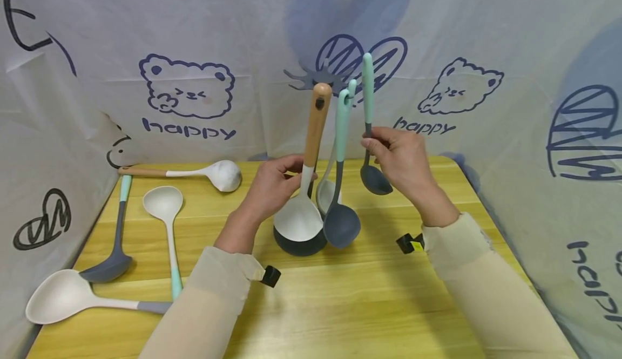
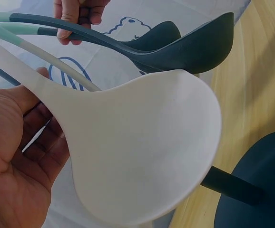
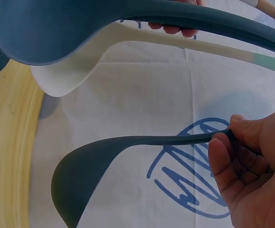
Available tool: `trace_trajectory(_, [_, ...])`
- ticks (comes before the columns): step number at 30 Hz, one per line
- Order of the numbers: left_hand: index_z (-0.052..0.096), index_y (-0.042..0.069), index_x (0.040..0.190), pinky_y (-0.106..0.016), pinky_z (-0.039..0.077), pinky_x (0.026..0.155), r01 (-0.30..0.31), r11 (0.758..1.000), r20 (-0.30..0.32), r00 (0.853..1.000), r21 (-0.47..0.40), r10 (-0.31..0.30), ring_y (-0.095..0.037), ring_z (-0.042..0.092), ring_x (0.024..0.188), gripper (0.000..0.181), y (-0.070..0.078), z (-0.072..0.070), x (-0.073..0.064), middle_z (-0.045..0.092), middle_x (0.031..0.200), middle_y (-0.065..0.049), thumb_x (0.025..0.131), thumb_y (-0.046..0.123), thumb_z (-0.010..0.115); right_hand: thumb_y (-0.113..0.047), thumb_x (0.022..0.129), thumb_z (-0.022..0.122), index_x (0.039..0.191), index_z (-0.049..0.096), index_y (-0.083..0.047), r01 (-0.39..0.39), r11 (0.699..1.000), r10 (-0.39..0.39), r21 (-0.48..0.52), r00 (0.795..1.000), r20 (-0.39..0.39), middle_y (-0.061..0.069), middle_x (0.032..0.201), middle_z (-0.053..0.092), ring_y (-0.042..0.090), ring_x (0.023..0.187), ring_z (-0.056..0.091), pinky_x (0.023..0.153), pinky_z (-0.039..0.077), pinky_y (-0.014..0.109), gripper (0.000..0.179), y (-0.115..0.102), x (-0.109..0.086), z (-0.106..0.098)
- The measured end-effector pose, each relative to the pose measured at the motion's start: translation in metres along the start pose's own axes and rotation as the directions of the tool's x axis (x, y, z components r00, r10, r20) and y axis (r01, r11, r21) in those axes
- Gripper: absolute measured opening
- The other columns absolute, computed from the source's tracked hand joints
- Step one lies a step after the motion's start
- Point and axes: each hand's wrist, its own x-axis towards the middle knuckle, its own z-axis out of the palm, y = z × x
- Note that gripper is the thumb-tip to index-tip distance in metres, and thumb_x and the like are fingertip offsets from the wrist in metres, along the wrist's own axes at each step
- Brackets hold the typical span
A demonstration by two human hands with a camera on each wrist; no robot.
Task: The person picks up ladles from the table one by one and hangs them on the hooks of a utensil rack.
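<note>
My right hand (image 1: 403, 156) pinches a dark blue ladle (image 1: 375, 180) where its neck meets the mint handle, holding it upright beside a utensil stand. The stand has a dark round base (image 1: 300, 245) and grey hooks (image 1: 311, 80) on top. My left hand (image 1: 274, 186) grips the stand's pole, partly hidden behind a hanging white ladle (image 1: 298, 218) with a wooden handle. Also hanging there are a second dark blue ladle (image 1: 342, 227) with a mint handle and, behind it, a white mint-handled utensil (image 3: 71, 76). The right wrist view shows thumb and fingertips on the held ladle's dark neck.
On the table's left side lie a white ladle (image 1: 225, 176) with a wooden handle, a dark ladle (image 1: 109, 269), a white mint-handled ladle (image 1: 163, 202) and a large white spoon (image 1: 58, 297). Printed cloth (image 1: 262, 24) hangs around the wooden table (image 1: 340, 305).
</note>
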Motion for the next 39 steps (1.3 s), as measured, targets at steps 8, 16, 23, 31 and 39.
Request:
trace_trajectory(8, [0.079, 0.012, 0.122, -0.040, 0.063, 0.088, -0.001, 1.000, 0.002, 1.000, -0.003, 0.001, -0.022, 0.072, 0.105, 0.023, 0.000, 0.000, 0.000, 0.079, 0.107, -0.007, 0.099, 0.015, 0.076, -0.022, 0.106, 0.067, 0.114, 0.080, -0.004, -0.010, 1.000, 0.010, -0.019, 1.000, 0.018, 0.014, 0.089, 0.077, 0.028, 0.072, 0.069, 0.057, 0.047, 0.020, 0.024, 0.002, 0.002, 0.003])
trace_trajectory(16, [0.078, 0.012, 0.122, -0.040, 0.063, 0.088, 0.003, 1.000, 0.001, 1.000, 0.005, -0.003, -0.021, 0.072, 0.105, 0.023, 0.000, -0.001, 0.001, 0.078, 0.107, -0.007, 0.099, 0.016, 0.076, -0.021, 0.106, 0.066, 0.116, 0.080, -0.004, -0.003, 0.999, 0.004, -0.041, 0.999, 0.036, 0.015, 0.088, 0.076, 0.025, 0.071, 0.068, 0.058, 0.049, 0.031, 0.024, -0.001, 0.003, 0.004])
trace_trajectory(23, [0.078, 0.012, 0.122, -0.039, 0.063, 0.084, -0.001, 1.000, 0.002, 1.000, 0.007, 0.001, -0.021, 0.073, 0.104, 0.024, 0.000, -0.001, 0.000, 0.079, 0.107, -0.007, 0.099, 0.016, 0.076, -0.020, 0.106, 0.067, 0.117, 0.080, -0.004, 0.005, 0.998, -0.003, -0.055, 0.999, 0.033, 0.015, 0.088, 0.077, 0.024, 0.071, 0.067, 0.058, 0.049, 0.032, 0.024, -0.003, 0.004, 0.005])
trace_trajectory(31, [0.079, 0.014, 0.121, -0.040, 0.060, 0.083, 0.006, 1.000, -0.001, 1.000, 0.029, -0.006, -0.021, 0.073, 0.104, 0.023, 0.000, -0.001, 0.000, 0.079, 0.107, -0.006, 0.099, 0.018, 0.077, -0.019, 0.105, 0.068, 0.116, 0.080, -0.003, 0.018, 0.998, -0.017, -0.052, 0.999, 0.028, 0.014, 0.089, 0.078, 0.024, 0.070, 0.067, 0.060, 0.051, 0.033, 0.023, -0.004, 0.004, 0.008])
trace_trajectory(39, [0.079, 0.013, 0.121, -0.042, 0.061, 0.085, -0.005, 0.999, 0.000, 1.000, 0.033, 0.005, -0.022, 0.073, 0.105, 0.023, 0.001, -0.001, 0.000, 0.079, 0.108, -0.006, 0.099, 0.018, 0.076, -0.016, 0.104, 0.069, 0.115, 0.080, -0.002, 0.035, 0.998, -0.033, -0.052, 0.999, 0.028, 0.013, 0.085, 0.076, 0.024, 0.068, 0.064, 0.058, 0.050, 0.034, 0.021, -0.005, 0.004, 0.011])
